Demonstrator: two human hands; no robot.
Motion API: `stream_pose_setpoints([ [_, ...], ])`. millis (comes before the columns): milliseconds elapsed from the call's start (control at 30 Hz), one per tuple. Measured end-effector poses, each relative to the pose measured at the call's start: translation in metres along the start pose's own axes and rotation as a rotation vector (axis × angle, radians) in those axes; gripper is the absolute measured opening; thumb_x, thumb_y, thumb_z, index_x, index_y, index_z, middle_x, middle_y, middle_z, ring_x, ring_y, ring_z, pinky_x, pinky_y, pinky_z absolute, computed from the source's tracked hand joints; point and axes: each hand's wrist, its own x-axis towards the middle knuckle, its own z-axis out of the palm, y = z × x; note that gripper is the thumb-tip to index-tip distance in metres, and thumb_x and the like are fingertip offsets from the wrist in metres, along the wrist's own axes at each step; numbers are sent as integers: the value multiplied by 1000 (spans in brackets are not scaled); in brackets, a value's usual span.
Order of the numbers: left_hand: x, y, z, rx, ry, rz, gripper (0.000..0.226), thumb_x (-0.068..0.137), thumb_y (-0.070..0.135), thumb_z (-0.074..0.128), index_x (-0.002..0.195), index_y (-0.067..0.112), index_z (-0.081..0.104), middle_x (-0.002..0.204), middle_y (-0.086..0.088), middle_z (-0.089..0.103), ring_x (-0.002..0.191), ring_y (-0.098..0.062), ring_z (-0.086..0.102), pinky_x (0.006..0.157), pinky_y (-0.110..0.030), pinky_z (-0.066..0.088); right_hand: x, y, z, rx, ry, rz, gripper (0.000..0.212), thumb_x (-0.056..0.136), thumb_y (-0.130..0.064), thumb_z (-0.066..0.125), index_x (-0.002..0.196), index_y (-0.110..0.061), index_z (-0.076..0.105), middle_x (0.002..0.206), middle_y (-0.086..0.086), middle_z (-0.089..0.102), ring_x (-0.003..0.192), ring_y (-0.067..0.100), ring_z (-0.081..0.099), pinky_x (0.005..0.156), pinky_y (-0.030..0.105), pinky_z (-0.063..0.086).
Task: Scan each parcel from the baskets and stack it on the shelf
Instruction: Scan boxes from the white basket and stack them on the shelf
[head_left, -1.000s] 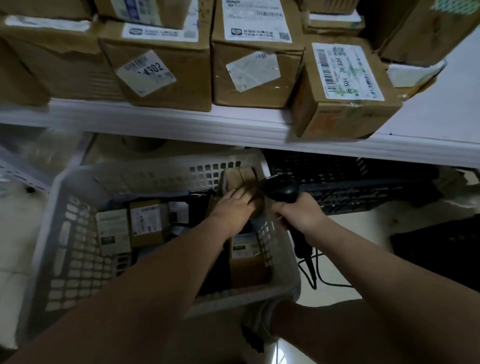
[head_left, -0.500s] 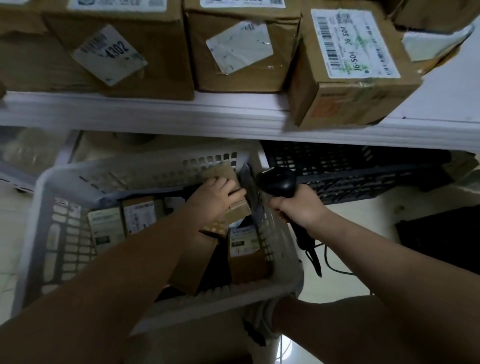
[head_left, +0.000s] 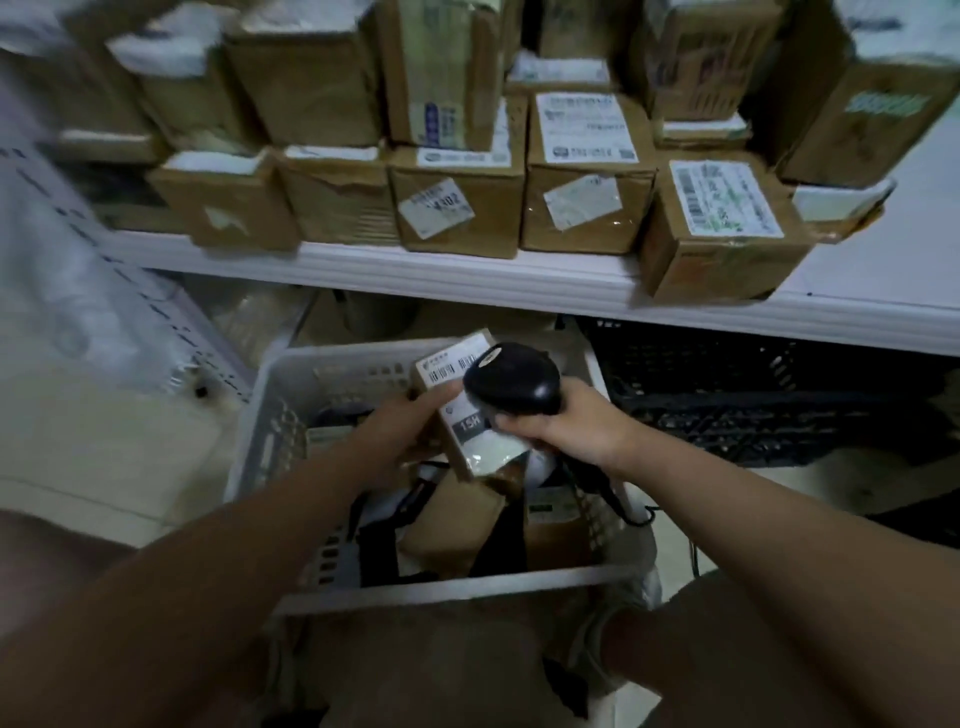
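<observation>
- At the left edge of the frame you have a white panel (head_left: 78, 280) with rows of small dark marks. It is blurred, so nothing more can be told of it.
- Below it, at lower left, you see pale floor (head_left: 104, 467).
- In the dim band left of centre sits crinkled clear plastic wrap (head_left: 260, 325).
- Just right of that wrap is a brown rounded shape (head_left: 384, 317), too dark to name.
- Right of centre, low down, a black cable (head_left: 641, 514) loops over the floor.
</observation>
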Motion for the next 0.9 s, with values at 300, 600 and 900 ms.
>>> stream_pose_setpoints([
  [300,-58,62,-57,106,-36,249,12,90,6,61,94,18,61,78,7,75,70,-6,71,57,-19,56,-30,-75,27,-30,208,-306,22,82,-22,77,102,-17,71,96,4,74,87,13,69,71,16,52],
  [600,-55,39,-76,112,194,307,18,83,16,74,91,25,61,95,4,70,88,-14,68,69,-28,57,-36,-76,46,-85,257,-272,20,84,-22,74,76,-5,66,58,6,58,48,18,57,49,29,48],
  [900,-57,41,-71,152,187,336,18,86,17,70,89,30,57,89,10,65,81,-6,64,63,-21,51,-48,-68,43,-177,187,-345,11,84,-25,73,84,-15,68,51,-3,60,47,12,60,53,33,53],
])
